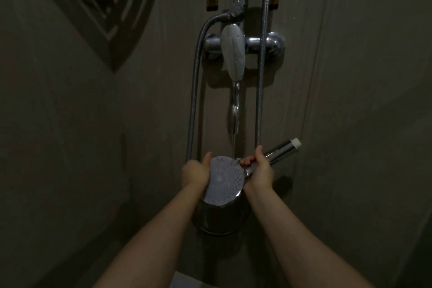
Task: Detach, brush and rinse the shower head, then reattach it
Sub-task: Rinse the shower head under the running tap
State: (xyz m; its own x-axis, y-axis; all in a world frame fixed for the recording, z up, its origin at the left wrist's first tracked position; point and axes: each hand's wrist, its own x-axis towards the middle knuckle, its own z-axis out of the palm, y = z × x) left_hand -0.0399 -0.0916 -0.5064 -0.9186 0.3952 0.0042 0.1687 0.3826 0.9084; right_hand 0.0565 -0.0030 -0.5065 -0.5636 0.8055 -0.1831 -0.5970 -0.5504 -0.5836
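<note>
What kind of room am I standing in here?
Most likely a bathroom shower stall: a chrome mixer tap on the wall runs water onto a detached shower head, and a metal hose loops beside it.

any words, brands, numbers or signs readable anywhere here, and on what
No text can be read anywhere in this picture.
Left yellow tag on the wall beside the shower bar: a dark mark, too blurred to read.
Right yellow tag: too blurred to read.
Shower head, held by the left hand and right hand: only a pattern of nozzles, no lettering visible.
Tap lever: no marking visible.
</note>
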